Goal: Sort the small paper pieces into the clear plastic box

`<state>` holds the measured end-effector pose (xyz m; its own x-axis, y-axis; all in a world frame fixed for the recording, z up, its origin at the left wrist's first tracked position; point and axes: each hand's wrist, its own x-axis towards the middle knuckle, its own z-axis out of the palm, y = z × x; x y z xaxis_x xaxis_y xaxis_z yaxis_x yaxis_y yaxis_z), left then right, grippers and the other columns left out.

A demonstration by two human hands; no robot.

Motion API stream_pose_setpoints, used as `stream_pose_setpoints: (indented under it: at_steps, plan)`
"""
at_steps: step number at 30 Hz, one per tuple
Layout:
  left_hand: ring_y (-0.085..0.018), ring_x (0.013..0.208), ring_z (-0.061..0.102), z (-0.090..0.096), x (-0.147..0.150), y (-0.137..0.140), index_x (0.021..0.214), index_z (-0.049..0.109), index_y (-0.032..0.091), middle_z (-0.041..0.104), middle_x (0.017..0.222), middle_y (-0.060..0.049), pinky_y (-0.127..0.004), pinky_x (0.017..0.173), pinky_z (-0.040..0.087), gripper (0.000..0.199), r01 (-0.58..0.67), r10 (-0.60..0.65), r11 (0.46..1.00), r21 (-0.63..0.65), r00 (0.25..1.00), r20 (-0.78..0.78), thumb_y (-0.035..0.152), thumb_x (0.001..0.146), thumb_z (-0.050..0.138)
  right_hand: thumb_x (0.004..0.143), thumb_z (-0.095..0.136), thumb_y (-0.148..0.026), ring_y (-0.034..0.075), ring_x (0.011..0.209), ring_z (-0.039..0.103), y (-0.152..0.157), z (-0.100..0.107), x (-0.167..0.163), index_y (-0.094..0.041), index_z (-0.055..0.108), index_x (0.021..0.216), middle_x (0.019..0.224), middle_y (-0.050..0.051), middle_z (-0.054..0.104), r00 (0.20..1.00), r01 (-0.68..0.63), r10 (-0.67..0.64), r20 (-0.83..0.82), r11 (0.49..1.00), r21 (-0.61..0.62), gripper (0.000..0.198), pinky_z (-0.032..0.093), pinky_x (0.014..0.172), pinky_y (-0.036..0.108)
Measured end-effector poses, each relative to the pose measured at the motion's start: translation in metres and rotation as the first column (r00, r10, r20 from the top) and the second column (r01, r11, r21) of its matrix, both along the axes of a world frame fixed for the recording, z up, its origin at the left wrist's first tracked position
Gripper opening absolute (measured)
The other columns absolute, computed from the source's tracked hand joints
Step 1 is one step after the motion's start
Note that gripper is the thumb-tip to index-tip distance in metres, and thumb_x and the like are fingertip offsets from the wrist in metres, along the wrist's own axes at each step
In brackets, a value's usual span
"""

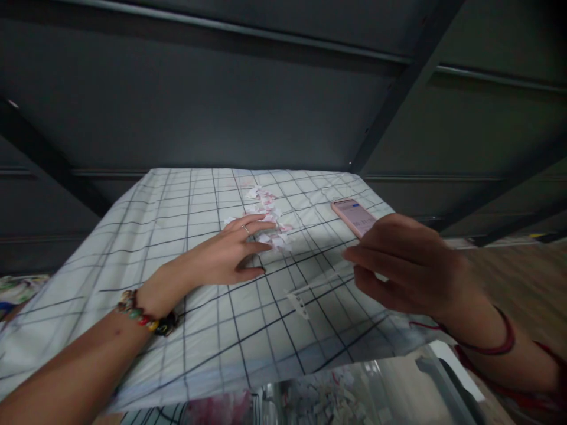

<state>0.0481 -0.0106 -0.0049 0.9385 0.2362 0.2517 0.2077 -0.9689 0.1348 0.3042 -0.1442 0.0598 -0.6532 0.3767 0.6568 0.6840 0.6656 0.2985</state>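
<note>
- Left of the paper scraps (266, 209) is a beaded bracelet (144, 317), on the left wrist.
- The left hand (225, 254) reaches over the scraps' near-left edge, fingers loosely spread and thumb apart, gripping nothing I can see; whether it touches them I can't tell.
- The scraps lie on the checked cloth (199, 330) in a ragged band, its long axis running away from the person, near end slightly rightward.
- Nearer the person and right of the scraps, a clear plastic piece (299, 304) slants up toward the right hand.
- Nearest the person, a clear container (394, 383) holds paper shreds.
- Right of the scraps, a smartphone (352, 213) lies screen up, its far end angled left.
- Farther right, the right hand (403, 265) is blurred, fingers bunched; their hold I can't tell.
</note>
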Motion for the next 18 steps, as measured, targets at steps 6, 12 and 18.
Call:
stream_pose_setpoints:
  at_steps: [6, 12, 18]
  plan:
    - [-0.032, 0.140, 0.028, 0.002, 0.000, -0.001, 0.123, 0.062, 0.014, 0.042, 0.147, -0.017, -0.051, 0.113, 0.028, 0.045, 0.003, -0.002, 1.000, -0.011, 1.000, 0.019, 0.027, 0.082, 0.070, 0.081, 0.049, -0.007, 0.012, 0.055, 0.056, -0.027, 0.002, 0.005, -0.023, 0.057, 0.085, 0.060, -0.004, 0.059, 0.999, 0.033, -0.036, -0.039, 0.996, -0.081, 0.018, 0.050, 0.058, 0.029]
    - [-0.032, 0.140, 0.028, -0.002, -0.003, 0.003, 0.133, 0.053, 0.019, 0.040, 0.148, -0.015, -0.052, 0.112, 0.027, 0.058, -0.032, 0.032, 0.999, -0.003, 0.999, 0.023, 0.033, 0.081, 0.072, 0.082, 0.053, -0.009, 0.012, 0.056, 0.057, -0.033, 0.000, 0.010, -0.022, 0.057, 0.086, 0.062, -0.003, 0.061, 0.995, 0.091, -0.092, -0.039, 0.995, -0.035, 0.014, 0.050, 0.056, 0.029]
    - [-0.036, 0.143, 0.017, -0.008, -0.003, 0.001, 0.144, 0.039, 0.017, 0.028, 0.154, -0.019, -0.055, 0.114, 0.020, 0.084, 0.008, -0.008, 0.998, -0.063, 1.000, -0.009, 0.048, 0.076, 0.077, 0.081, 0.050, -0.006, 0.012, 0.053, 0.055, -0.047, -0.004, 0.005, -0.023, 0.055, 0.084, 0.058, -0.005, 0.058, 0.993, 0.098, -0.105, -0.058, 0.988, -0.120, 0.018, 0.048, 0.053, 0.028]
